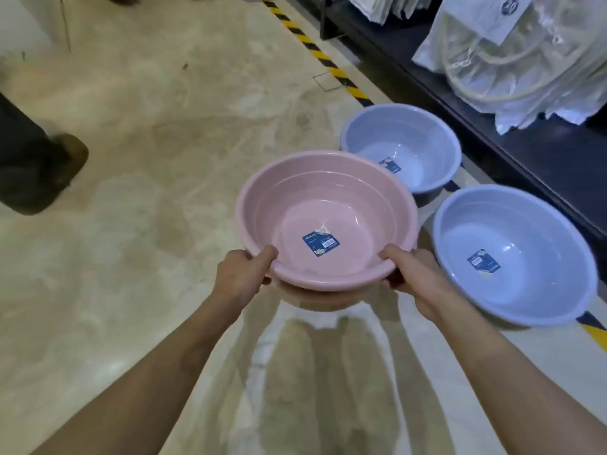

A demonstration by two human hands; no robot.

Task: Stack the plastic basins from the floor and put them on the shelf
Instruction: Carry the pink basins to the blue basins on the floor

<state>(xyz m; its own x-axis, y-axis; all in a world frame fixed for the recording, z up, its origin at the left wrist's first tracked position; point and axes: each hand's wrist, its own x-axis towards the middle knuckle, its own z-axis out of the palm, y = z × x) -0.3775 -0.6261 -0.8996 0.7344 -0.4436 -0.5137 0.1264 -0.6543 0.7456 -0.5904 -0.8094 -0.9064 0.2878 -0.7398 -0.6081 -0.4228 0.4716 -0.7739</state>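
Observation:
A pink plastic basin point(328, 205) with a blue label inside is held above the floor. My left hand point(243, 274) grips its near rim on the left, thumb inside the rim. My right hand point(417, 277) grips the near rim on the right. Two pale blue basins rest on the floor to the right: one farther away point(400, 146), touching the pink basin's far edge in view, and one nearer point(512, 257) by my right hand. The dark shelf point(542, 152) runs along the right side.
Plastic-wrapped goods point(512, 54) lie on the shelf. A yellow-black hazard stripe point(315, 50) marks the floor along the shelf. Another person's dark trouser leg and shoe point(42, 172) stand at the left. Beige stone floor point(147, 126) stretches ahead and left.

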